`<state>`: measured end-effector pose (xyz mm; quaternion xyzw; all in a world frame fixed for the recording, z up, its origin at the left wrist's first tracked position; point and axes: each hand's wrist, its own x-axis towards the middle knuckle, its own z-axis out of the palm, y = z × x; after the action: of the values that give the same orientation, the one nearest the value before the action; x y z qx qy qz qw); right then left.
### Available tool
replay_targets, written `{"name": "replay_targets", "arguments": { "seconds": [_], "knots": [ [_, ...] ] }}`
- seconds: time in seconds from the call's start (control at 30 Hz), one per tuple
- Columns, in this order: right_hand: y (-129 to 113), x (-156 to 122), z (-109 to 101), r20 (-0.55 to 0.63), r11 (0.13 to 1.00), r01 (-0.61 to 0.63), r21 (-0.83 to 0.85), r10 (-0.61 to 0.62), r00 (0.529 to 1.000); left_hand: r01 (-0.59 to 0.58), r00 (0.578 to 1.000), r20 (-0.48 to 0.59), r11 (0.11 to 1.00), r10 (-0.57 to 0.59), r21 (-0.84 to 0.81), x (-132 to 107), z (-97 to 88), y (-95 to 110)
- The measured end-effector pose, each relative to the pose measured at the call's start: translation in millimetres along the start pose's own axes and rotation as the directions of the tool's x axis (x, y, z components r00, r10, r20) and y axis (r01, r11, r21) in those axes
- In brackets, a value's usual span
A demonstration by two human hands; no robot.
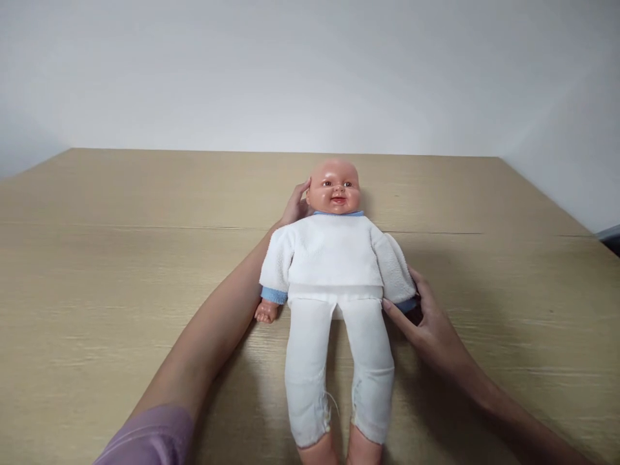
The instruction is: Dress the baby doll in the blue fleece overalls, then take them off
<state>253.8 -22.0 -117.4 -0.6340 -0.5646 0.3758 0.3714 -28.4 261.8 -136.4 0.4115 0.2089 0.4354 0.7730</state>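
A baby doll [334, 252] in a white fleecy top with blue collar and cuffs and white trousers faces me, head away and legs running off the bottom edge. At the left side of its head and neck, my left hand [296, 203] cups the doll, its fingers partly hidden behind the head. My right hand [429, 323] grips the doll's other side at the hip, thumb at the waist and fingers around the sleeve. That sleeve's cuff hides most of the doll's hand there. A loose thread hangs at one trouser leg.
Beneath is a wide, light wooden table [121, 271] with a seam running across it. A pale wall [290, 77] rises behind the far edge. Something dark [611, 237] shows past the table's right edge.
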Motion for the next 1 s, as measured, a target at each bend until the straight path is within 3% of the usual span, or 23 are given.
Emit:
{"name": "replay_targets", "arguments": {
  "seconds": [0.27,0.57,0.8,1.0],
  "knots": [
    [8,-4,3,-0.016,0.963,0.193,-0.188,-0.199,0.98,0.029,0.999,-0.032,0.998,-0.027,0.054,5,-4.5,-3],
    [6,-2,2,-0.018,0.956,0.2,-0.216,-0.209,0.978,0.012,1.0,-0.008,0.998,-0.011,0.068,-3,5.4,3],
    [11,-2,5,-0.044,0.941,0.237,-0.24,-0.254,0.966,0.021,0.998,-0.054,0.995,-0.015,0.1,-6,8.5,4],
    [13,0,5,-0.05,0.936,0.25,-0.247,-0.27,0.961,-0.037,0.998,-0.04,0.996,0.041,0.085,-10,14.7,7]
  ]
}}
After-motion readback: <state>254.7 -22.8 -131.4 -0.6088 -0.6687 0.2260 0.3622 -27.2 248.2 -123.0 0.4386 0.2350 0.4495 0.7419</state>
